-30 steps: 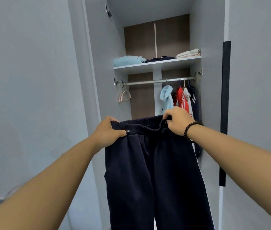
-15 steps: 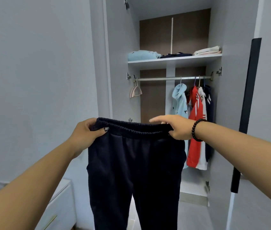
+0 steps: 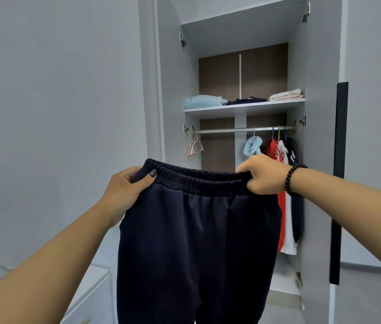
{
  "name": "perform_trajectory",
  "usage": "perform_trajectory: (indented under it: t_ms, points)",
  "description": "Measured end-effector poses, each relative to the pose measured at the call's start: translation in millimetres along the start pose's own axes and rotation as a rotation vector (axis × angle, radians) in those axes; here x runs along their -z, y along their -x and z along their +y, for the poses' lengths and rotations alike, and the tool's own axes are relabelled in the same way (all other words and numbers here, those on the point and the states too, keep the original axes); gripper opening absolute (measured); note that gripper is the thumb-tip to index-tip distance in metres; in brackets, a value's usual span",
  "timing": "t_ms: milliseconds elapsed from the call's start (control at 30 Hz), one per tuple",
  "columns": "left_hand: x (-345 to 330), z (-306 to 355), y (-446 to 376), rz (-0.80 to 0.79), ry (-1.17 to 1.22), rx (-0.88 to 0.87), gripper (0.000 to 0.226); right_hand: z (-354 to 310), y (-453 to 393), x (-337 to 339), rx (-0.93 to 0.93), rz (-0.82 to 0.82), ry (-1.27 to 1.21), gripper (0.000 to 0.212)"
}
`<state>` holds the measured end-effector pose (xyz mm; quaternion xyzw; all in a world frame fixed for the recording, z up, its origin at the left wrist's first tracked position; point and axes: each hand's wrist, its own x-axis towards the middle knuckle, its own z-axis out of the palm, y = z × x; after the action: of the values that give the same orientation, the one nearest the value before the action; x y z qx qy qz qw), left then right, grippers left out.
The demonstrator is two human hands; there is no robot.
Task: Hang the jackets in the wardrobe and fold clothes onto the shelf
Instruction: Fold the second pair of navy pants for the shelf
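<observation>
I have the navy trousers (image 3: 196, 242) held up by the elastic waistband, hanging full length in front of the open wardrobe (image 3: 173, 90), legs dropping out of view below. My left hand (image 3: 126, 190) pinches the left end of the band, thumb over the front and fingers curled behind. My right hand (image 3: 265, 176) grips the right end, fingers curled over the top edge.

I judge this to be the fold step: the trousers are spread flat and square, but not yet folded. Next, I think, the two ends of the band should come together so leg lies on leg, then fold down to shelf size.

Behind them the shelf (image 3: 244, 108) carries three folded piles: light blue on the left, dark in the middle, pale on the right. Under it the rail (image 3: 231, 130) bears an empty pink hanger (image 3: 194, 147) at the left and the hung jackets (image 3: 280, 183) bunched at the right. A low white cabinet (image 3: 91, 291) stands at lower left.
</observation>
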<state>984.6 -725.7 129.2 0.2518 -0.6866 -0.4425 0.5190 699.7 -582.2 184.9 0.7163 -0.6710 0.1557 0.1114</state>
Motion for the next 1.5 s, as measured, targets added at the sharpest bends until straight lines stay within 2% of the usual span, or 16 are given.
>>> perform_trajectory:
  t_ms: [100,200,267,333,400,500,633,733,933,1100,1200,1267,1333,1400,1500]
  points:
    - [-2,2,12,-0.029,-0.018,0.01,0.016,-1,11,8,-0.054,-0.035,-0.008,0.023]
    - [-14,0,25,-0.078,-0.003,0.031,0.021,-1,22,5,-0.049,-0.028,0.115,0.023]
    - [-20,1,31,-0.102,0.054,0.053,0.028,-1,30,1,0.047,0.086,0.27,0.022]
    - [-21,5,34,-0.159,0.127,0.081,0.032,2,35,-1,0.125,0.295,0.311,0.015]
    - [-19,9,36,-0.208,0.17,0.101,0.032,-1,34,-1,0.107,0.401,0.247,0.017]
    - [-14,12,36,-0.229,0.241,0.113,0.03,-10,21,-4,0.049,0.395,0.123,0.021]
    - [-14,10,35,-0.253,0.315,0.134,0.032,-28,-11,-15,0.043,0.481,-0.017,0.02]
    - [-16,4,34,-0.231,0.349,0.147,0.032,-49,-38,-27,0.091,0.561,-0.179,0.024]
    - [2,-13,23,-0.194,0.447,0.114,0.037,-100,-84,-48,0.22,0.599,-0.476,0.025]
    - [31,-29,12,-0.247,0.566,0.148,0.034,-126,-111,-56,0.235,0.504,-0.628,0.019]
    - [42,-33,8,-0.265,0.5,0.158,0.031,-141,-122,-65,0.271,0.403,-0.718,0.02]
    - [49,-36,6,-0.231,0.415,0.143,0.036,-145,-126,-67,0.296,0.33,-0.672,0.016]
    - [56,-40,4,-0.167,0.365,0.131,0.04,-144,-128,-65,0.288,0.2,-0.518,0.011]
    - [63,-45,3,-0.107,0.335,0.123,0.042,-144,-126,-62,0.265,0.033,-0.415,0.023]
    - [72,-47,3,-0.026,0.332,0.123,0.041,-150,-115,-52,0.281,-0.156,-0.486,0.04]
